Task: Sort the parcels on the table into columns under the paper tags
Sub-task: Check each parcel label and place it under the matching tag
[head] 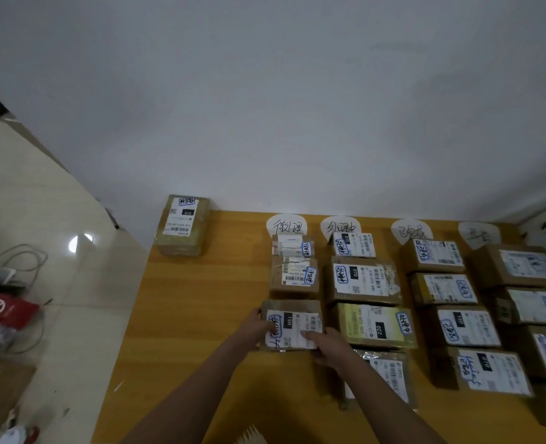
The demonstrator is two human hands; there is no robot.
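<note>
Several white paper tags line the far edge of the wooden table [201, 315], the leftmost tag [286, 225] among them. Under each tag runs a column of brown parcels with white labels. In the leftmost column two small parcels [292, 246] [294, 277] lie below the tag. Just beneath them sits a third parcel [292, 323], held at both ends. My left hand [259, 325] grips its left end and my right hand [326, 342] its near right corner. One lone parcel [183, 224] lies apart at the table's far left corner.
The columns to the right are packed close, the nearest neighbour being a yellow-labelled parcel [376, 326]. A white wall rises behind the table. Left of the table is tiled floor with cables and a red bag [5, 310]. Bare wood lies left of the columns.
</note>
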